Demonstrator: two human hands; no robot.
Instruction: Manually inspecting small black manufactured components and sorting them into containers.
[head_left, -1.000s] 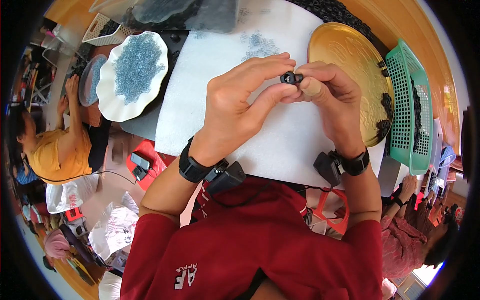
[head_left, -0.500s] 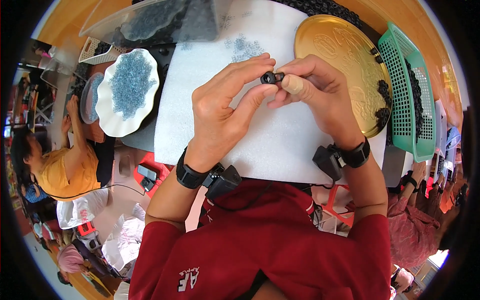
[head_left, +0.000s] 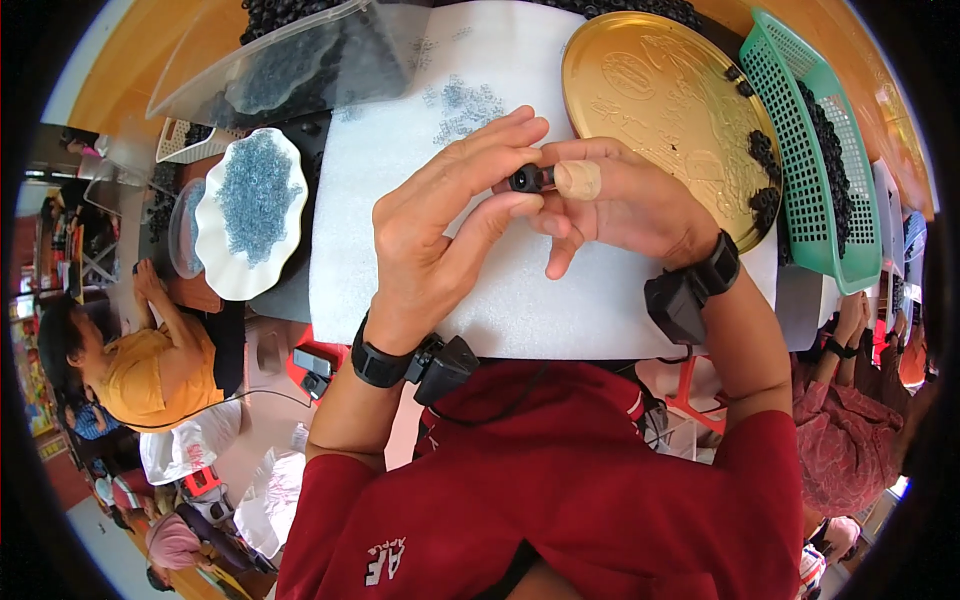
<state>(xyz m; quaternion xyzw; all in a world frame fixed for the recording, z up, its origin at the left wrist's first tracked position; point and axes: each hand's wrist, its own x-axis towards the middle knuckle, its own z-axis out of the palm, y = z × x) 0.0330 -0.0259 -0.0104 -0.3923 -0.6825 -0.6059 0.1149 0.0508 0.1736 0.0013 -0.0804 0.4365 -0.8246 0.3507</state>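
Observation:
Above the white foam sheet [head_left: 400, 300], both hands meet at a small black part with a round hole [head_left: 525, 179]. My left hand [head_left: 425, 225] pinches it between thumb and fingertips, the hole showing upward. From the other side, my right hand [head_left: 640, 205] closes on its right end, a tan wrap on one digit pressing close to it. The other right fingers curl below, and what else they may hold is hidden. Beyond the hands, a patch of tiny blue-grey pieces [head_left: 465, 108] lies scattered on the foam.
To the left, a scalloped white dish [head_left: 285, 240] holds a heap of tiny blue-grey pieces, near a clear plastic bin [head_left: 400, 60]. Right of the hands, a round gold tray [head_left: 620, 85] carries several black parts, beside a green basket [head_left: 855, 270]. Someone in a yellow shirt [head_left: 165, 375] sits at left.
My right hand has turned, its lower fingers spreading downward and its wrapped digit now over the part's right end. The black part has tilted, and the whole view has shifted slightly.

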